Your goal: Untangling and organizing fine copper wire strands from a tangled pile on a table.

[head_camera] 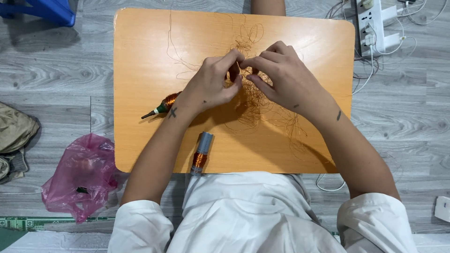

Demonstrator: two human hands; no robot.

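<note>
Both hands (pixel 213 84) (pixel 283 77) pinching tangled copper wire (pixel 253 107) over orange table (pixel 140 56); grey wood floor (pixel 51 70), pink bag (pixel 79 173).

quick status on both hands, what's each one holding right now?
Left hand: fingers pinched shut on the tangled copper wire.
Right hand: fingers pinched shut on the same tangle, close to the left hand's fingertips.

- Fine, shiny copper-coloured wire (pixel 251 105) is seen tangled.
- The table (pixel 140 56) is surfaced in smooth, satin orange wood laminate.
- A thin, glossy pink plastic bag (pixel 79 173) is crumpled.
</note>
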